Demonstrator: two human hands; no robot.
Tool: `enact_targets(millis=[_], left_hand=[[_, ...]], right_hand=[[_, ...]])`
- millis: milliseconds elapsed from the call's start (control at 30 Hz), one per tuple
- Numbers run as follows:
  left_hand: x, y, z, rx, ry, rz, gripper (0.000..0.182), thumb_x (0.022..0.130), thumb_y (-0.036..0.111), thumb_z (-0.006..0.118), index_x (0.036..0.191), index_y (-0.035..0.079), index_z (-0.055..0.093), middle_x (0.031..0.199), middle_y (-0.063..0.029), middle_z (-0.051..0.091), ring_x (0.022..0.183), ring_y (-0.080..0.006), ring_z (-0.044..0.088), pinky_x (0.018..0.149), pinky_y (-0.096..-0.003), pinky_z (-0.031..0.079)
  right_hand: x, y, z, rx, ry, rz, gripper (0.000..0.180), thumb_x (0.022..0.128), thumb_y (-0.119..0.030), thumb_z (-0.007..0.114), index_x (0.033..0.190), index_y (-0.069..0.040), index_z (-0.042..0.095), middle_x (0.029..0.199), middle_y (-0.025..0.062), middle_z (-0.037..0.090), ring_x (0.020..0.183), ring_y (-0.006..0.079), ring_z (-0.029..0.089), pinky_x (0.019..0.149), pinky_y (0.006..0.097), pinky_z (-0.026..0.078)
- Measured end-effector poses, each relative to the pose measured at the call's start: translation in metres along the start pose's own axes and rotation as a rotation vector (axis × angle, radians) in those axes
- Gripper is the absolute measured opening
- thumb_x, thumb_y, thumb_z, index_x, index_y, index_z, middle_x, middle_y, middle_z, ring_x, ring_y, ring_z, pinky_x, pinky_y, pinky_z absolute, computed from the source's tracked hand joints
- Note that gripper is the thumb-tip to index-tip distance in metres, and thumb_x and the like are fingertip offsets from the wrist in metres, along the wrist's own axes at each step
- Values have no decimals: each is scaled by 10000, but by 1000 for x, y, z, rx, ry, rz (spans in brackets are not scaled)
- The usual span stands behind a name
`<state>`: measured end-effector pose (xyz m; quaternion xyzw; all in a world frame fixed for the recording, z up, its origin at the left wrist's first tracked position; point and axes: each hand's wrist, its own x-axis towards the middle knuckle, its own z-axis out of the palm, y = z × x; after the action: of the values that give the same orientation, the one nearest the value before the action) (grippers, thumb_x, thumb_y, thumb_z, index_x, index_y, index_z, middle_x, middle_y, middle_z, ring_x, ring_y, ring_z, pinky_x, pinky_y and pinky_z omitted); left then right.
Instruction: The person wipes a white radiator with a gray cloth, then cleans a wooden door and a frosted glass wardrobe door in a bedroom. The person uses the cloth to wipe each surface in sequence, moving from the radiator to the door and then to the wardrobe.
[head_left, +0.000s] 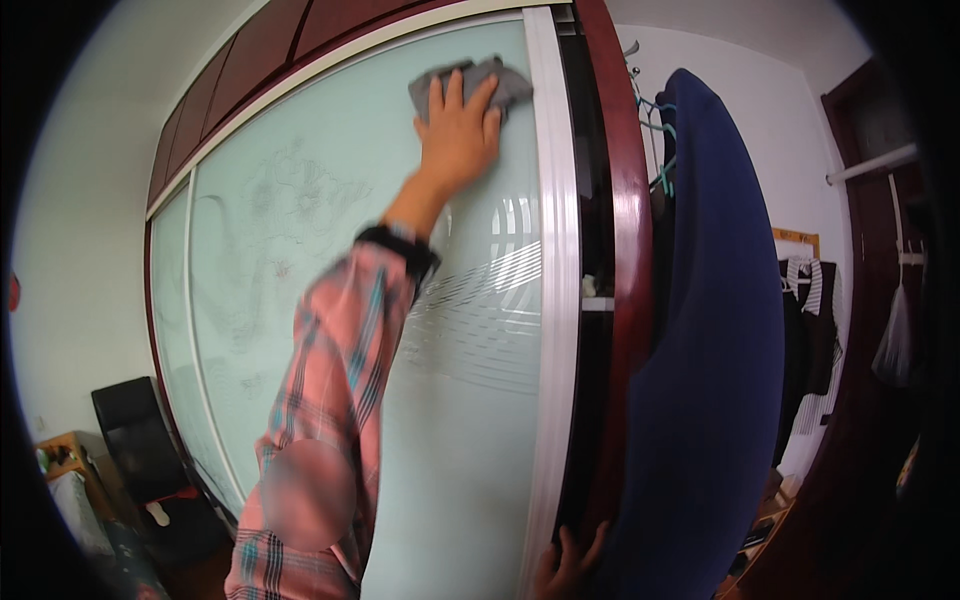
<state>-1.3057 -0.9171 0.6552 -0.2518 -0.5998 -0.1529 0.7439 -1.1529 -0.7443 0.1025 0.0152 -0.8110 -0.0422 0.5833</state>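
My left hand (457, 142) is raised high and presses a grey cloth (514, 86) flat against a frosted glass sliding door (457, 465), near its upper right corner. The fingers are spread over the cloth. A plaid sleeve with a dark cuff covers that arm. Down at the bottom edge, my right hand (570, 566) is partly cut off and dim. Its fingers are apart, beside the door's silver metal frame (559, 225) and the dark gap next to it; nothing shows in it. Faint line drawings and clear stripes mark the glass.
A dark red wardrobe side panel (630, 225) stands right of the gap. Beside it hang a navy blue garment (712, 337) and teal hangers (664, 124). More clothes (810, 322) hang on the far wall. A black chair (139, 427) stands at lower left.
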Motion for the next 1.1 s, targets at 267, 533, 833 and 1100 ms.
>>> enact_targets(millis=[267, 533, 833, 1100], left_hand=[[-18, 15, -8, 75, -23, 255, 542, 982, 319, 558, 1500, 183, 474, 1578, -192, 399, 1475, -456, 305, 1101, -621, 371], [-123, 6, -57, 22, -282, 445, 572, 947, 151, 612, 1499, 118, 466, 1624, -209, 310, 1523, -456, 229, 1166, -551, 331], [58, -62, 1, 95, -118, 91, 548, 1022, 300, 522, 1549, 188, 426, 1614, -260, 324, 1488, -513, 258, 1236, -525, 240], [-171, 9, -89, -18, -517, 462, 745, 845, 80, 686, 1542, 165, 435, 1648, -221, 255, 1531, -514, 154, 1176, -642, 295]], right_hand=[[-24, -6, 41, 573, 122, 232, 283, 942, -98, 637, 1186, 40, 677, 1021, 271, 705, 956, 420, 689, 955, 465, 528], [-30, -7, 49, 729, 75, 349, 275, 945, -99, 635, 1180, 38, 679, 1016, 268, 706, 940, 406, 694, 929, 451, 539], [-33, -10, 50, 777, 36, 404, 267, 947, -100, 633, 1172, 36, 681, 1009, 264, 707, 923, 389, 699, 900, 436, 551], [-46, -12, 56, 832, 25, 447, 260, 950, -101, 631, 1165, 34, 684, 1003, 260, 709, 907, 374, 704, 874, 423, 562]])
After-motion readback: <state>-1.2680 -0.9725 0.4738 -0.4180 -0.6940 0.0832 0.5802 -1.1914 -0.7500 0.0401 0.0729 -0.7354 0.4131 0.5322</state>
